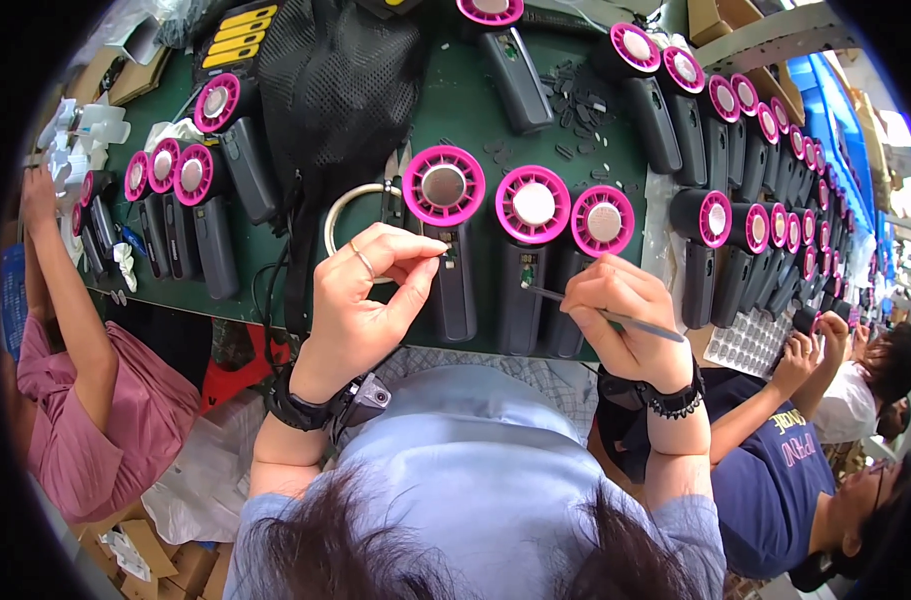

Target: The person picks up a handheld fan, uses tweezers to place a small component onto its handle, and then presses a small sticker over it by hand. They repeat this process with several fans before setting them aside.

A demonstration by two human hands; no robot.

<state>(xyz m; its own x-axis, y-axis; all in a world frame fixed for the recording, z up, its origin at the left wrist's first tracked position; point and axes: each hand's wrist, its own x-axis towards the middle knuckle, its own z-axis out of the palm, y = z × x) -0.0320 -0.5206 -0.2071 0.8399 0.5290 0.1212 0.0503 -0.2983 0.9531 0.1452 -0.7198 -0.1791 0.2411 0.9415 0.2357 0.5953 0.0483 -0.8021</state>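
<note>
Three dark grey handheld fans with pink spoked rings lie side by side in front of me. My left hand (pixel 360 300) is closed, thumb and forefinger pinched over the upper handle of the left fan (pixel 456 300); whatever is between the fingertips is too small to make out. A small opening with a green board shows in that handle. My right hand (pixel 630 320) grips metal tweezers (pixel 647 327), their tip at the opening in the middle fan's handle (pixel 518 315). Partly covered by this hand is the right fan (pixel 602 222).
Small black pieces (pixel 575 100) lie scattered beyond the fans on the green table (pixel 455 110). A black mesh bag (pixel 340 85) and a cream ring (pixel 340 215) are at the left. Rows of similar fans (pixel 735 150) stand right. Co-workers sit on both sides.
</note>
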